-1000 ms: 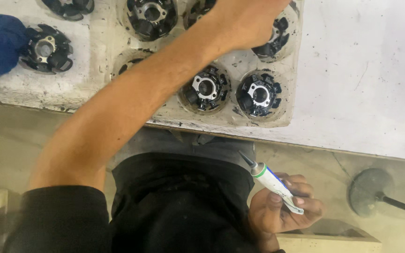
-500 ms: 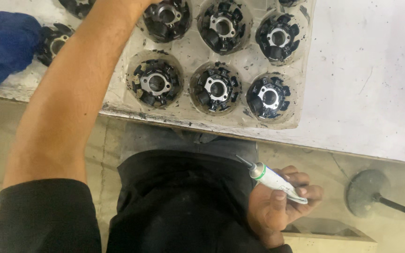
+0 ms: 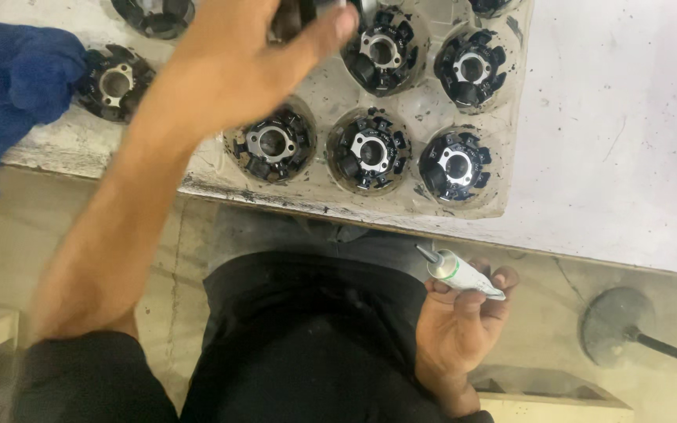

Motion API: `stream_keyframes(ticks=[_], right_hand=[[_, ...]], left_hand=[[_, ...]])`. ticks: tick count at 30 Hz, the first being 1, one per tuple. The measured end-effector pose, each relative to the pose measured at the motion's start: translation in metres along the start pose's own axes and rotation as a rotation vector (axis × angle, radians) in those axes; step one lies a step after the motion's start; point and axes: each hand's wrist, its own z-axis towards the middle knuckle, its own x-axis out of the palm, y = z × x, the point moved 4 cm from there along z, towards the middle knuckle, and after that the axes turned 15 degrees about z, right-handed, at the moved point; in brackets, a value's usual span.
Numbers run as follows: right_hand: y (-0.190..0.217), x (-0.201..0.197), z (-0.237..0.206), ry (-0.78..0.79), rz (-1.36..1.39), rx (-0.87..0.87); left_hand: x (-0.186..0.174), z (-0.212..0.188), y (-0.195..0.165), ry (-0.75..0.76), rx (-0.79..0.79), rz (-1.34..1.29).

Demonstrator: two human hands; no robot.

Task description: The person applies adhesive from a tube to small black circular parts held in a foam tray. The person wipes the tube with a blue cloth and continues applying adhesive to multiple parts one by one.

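Two hands at work — left hand (image 3: 237,66) closed around a dark part (image 3: 299,17), over the clear tray (image 3: 315,188) of black round parts; right hand (image 3: 456,329) near the lap, gripping a white tube (image 3: 464,272) — nozzle up-left.

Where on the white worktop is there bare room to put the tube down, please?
Free: the white worktop right of the clear tray, up to a dark object at the right edge. Crowded: the tray's pockets hold black round parts, the left hand covers some, and a blue cloth fills the left.
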Motion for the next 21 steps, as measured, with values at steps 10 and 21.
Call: stream_keyframes(ticks=[10,21], right_hand=[[-0.001,0.003,-0.013,0.112,-0.181,-0.159],[0.001,0.021,-0.034,0.305,-0.704,-0.502]], left_hand=[[0.075,-0.121,-0.037,-0.201,0.198,-1.970],[0.070,-0.155,-0.043,-0.287,0.149,-1.658]])
